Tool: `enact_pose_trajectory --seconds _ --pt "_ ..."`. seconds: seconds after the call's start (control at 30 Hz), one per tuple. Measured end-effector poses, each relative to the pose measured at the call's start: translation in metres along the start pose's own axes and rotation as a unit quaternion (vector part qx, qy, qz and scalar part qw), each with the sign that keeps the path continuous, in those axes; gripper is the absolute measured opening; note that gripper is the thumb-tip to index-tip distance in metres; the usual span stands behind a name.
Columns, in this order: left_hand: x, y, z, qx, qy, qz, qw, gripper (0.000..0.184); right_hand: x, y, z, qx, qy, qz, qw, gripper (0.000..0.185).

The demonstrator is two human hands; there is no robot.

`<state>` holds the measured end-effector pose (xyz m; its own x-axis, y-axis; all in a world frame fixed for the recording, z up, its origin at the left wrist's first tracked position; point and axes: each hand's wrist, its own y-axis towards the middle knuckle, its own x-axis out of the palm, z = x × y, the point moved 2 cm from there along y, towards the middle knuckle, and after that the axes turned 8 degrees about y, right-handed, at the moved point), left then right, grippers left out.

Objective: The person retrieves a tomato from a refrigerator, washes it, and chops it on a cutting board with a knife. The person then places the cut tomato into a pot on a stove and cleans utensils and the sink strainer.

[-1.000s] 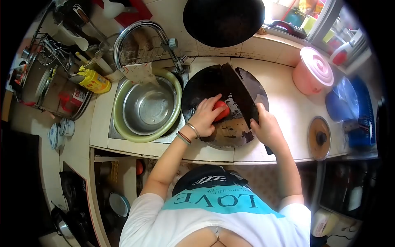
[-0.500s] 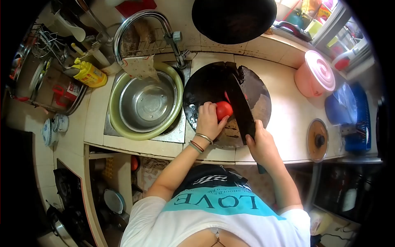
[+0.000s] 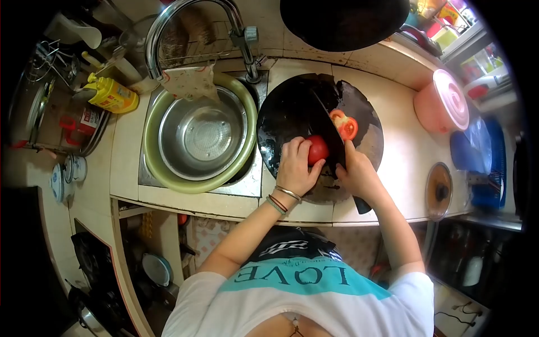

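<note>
On the round, dark chopping board my left hand grips a red tomato, fingers curled over its left side and thumb at the near side. My right hand is closed round a black-handled cleaver. Its broad dark blade stands on edge just right of the tomato, pointing away from me. Whether the edge touches the tomato, I cannot tell. Beyond the blade, cut tomato pieces lie on the board with their red and pale insides showing.
Left of the board, a steel bowl sits inside a green basin in the sink under a curved tap. A yellow bottle stands further left. A pink lidded bucket and a glass lid are on the right.
Cut tomato pieces now show to the right of the blade, where mostly bare board was visible. The cleaver has shifted and its black handle shows below my right hand. The whole view has shifted slightly.
</note>
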<state>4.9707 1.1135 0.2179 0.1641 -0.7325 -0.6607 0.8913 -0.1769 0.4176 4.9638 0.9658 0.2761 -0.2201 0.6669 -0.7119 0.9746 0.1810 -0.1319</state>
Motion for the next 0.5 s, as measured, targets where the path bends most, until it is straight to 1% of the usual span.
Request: enact_pose_trajectory --seconds 0.07,0.17,0.27,0.3,0.5 --pt "-0.002 0.000 0.001 -0.006 -0.013 0.009 1.000 0.039 -0.004 -0.001 -0.002 0.006 -0.003 0.004 1.000 0.027" --pt "-0.002 -0.001 -0.002 -0.016 -0.037 0.016 0.999 0.034 -0.018 -0.011 -0.021 0.045 -0.008 0.008 0.999 0.026" --pt "-0.004 -0.003 -0.003 -0.037 -0.069 0.043 0.996 0.032 -0.030 -0.031 -0.036 0.018 0.017 0.043 0.999 0.025" --pt "-0.004 -0.004 -0.004 -0.045 -0.081 0.054 0.994 0.031 -0.031 -0.037 -0.037 0.022 0.009 0.031 0.999 0.026" --pt "-0.003 -0.003 -0.006 -0.015 -0.070 0.056 0.996 0.028 -0.020 -0.048 -0.038 0.039 -0.043 -0.020 0.998 0.027"
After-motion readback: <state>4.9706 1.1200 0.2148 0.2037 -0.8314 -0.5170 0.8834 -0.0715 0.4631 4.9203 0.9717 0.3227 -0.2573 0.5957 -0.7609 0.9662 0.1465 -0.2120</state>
